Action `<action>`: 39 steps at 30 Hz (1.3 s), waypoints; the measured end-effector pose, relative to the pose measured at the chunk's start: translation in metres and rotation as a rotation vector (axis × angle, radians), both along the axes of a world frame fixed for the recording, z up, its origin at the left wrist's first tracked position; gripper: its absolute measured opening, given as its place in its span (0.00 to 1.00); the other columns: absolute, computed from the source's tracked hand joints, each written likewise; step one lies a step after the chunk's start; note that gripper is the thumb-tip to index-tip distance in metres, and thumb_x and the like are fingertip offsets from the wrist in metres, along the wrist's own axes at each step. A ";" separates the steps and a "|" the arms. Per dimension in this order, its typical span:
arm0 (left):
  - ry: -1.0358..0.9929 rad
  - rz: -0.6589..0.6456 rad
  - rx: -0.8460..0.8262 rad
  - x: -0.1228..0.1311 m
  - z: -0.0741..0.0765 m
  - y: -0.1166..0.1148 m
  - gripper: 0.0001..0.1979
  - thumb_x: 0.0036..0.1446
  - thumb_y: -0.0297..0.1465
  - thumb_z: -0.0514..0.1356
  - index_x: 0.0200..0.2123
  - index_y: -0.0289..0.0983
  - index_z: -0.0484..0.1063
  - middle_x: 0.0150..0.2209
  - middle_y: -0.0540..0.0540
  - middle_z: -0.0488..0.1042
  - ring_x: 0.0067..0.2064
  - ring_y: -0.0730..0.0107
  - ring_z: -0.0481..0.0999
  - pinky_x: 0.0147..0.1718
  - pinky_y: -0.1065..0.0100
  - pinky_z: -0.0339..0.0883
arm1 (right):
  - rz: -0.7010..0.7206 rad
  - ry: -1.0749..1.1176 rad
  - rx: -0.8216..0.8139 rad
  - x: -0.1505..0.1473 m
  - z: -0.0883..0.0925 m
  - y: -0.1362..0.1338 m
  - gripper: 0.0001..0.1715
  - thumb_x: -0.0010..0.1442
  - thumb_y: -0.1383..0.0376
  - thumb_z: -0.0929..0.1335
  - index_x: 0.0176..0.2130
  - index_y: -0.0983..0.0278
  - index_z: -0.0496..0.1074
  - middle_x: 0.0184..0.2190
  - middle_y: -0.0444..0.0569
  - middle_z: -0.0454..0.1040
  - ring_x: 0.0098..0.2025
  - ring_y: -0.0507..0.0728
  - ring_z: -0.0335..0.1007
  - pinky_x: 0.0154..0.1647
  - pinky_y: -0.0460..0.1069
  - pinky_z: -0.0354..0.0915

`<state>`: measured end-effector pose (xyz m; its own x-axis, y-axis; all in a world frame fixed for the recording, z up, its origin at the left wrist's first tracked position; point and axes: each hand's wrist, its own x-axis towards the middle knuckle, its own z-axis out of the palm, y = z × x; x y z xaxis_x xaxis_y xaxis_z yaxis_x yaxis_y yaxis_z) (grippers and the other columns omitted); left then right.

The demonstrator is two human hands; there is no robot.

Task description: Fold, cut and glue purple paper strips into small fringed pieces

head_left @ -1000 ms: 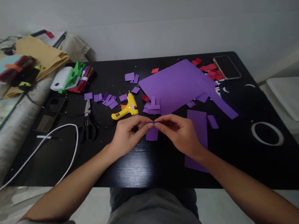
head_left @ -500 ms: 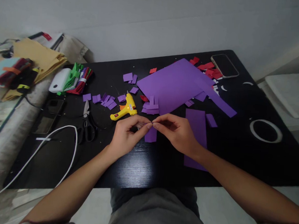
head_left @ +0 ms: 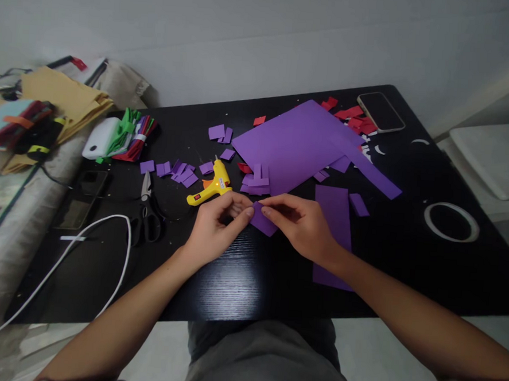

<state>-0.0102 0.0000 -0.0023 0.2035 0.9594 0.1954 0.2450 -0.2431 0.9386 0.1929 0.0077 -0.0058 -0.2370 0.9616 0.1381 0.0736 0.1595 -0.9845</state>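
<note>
The left hand (head_left: 217, 222) and right hand (head_left: 307, 227) pinch a small, flat purple paper piece (head_left: 262, 221) between their fingers, above the glossy black surface (head_left: 231, 289). Apparently a folding step; next calls for aligned edges.

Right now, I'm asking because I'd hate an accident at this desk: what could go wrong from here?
The glue gun lies just beyond the left hand; if hot, it could burn on contact. The small purple piece, held by that hand and the right hand, might crease under uneven pressure. The white cable loops near the left forearm, which could snag it.
</note>
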 end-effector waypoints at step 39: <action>0.100 -0.020 0.118 -0.008 0.006 0.002 0.04 0.63 0.30 0.69 0.40 0.37 0.83 0.33 0.48 0.85 0.32 0.73 0.83 0.34 0.73 0.79 | -0.049 -0.115 0.124 0.004 -0.003 0.000 0.05 0.65 0.63 0.76 0.42 0.56 0.86 0.40 0.45 0.87 0.40 0.58 0.85 0.43 0.52 0.79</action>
